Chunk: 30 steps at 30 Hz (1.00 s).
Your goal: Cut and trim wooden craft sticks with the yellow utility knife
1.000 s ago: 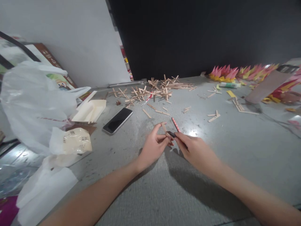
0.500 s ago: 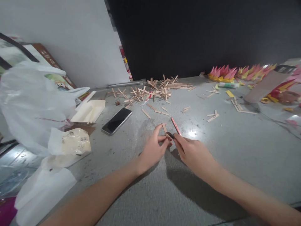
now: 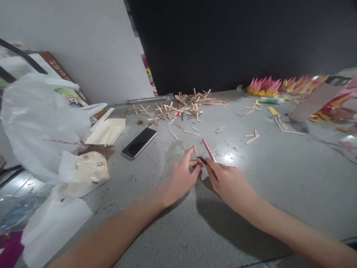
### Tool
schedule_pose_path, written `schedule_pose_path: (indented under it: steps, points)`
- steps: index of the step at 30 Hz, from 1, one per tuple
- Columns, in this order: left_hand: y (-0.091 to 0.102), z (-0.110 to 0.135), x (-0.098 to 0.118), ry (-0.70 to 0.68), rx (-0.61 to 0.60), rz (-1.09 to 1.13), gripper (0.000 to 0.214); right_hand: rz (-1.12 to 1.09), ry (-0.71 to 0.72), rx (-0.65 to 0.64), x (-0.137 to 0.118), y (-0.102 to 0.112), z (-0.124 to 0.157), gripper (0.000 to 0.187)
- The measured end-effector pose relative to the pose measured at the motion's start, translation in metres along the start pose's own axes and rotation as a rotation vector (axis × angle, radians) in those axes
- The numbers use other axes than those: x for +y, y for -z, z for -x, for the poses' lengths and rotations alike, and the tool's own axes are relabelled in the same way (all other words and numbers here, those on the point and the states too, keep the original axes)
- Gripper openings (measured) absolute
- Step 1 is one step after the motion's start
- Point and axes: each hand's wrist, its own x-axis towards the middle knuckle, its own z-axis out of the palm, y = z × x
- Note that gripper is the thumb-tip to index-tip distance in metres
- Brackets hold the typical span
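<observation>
Right of the phone (image 3: 139,143), the left hand (image 3: 182,180) pinches a wooden stick (image 3: 196,151) and the right hand (image 3: 232,186) pinches a small dark object (image 3: 202,160).

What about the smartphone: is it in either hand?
No, the smartphone lies on the gray table, apart from the left hand and right hand.

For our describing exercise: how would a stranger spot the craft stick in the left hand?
At the grey table, find the left hand, close to the right hand. Its fingers hold a flat wooden craft stick. Unlike the piled sticks beyond, this one is held.
</observation>
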Motion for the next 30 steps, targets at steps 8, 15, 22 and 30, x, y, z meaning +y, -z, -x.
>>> schedule_pose_path:
  steps: [8, 15, 22, 30]
  points:
    - [0.003, -0.002, 0.002, 0.039, -0.011, 0.208, 0.051, -0.259, -0.050, 0.034, 0.002, 0.006, -0.005, 0.029]
    - [0.003, -0.001, -0.001, 0.015, 0.017, 0.179, 0.035, -0.550, -0.131, 0.031, 0.002, 0.012, -0.008, 0.027]
    - [0.000, 0.000, 0.000, 0.015, 0.003, 0.262, 0.030, -0.550, -0.127, 0.055, -0.004, 0.010, -0.005, 0.021]
    - [-0.002, 0.001, 0.005, 0.050, -0.018, 0.330, 0.032, -0.571, -0.074, 0.085, -0.006, 0.006, -0.002, 0.018]
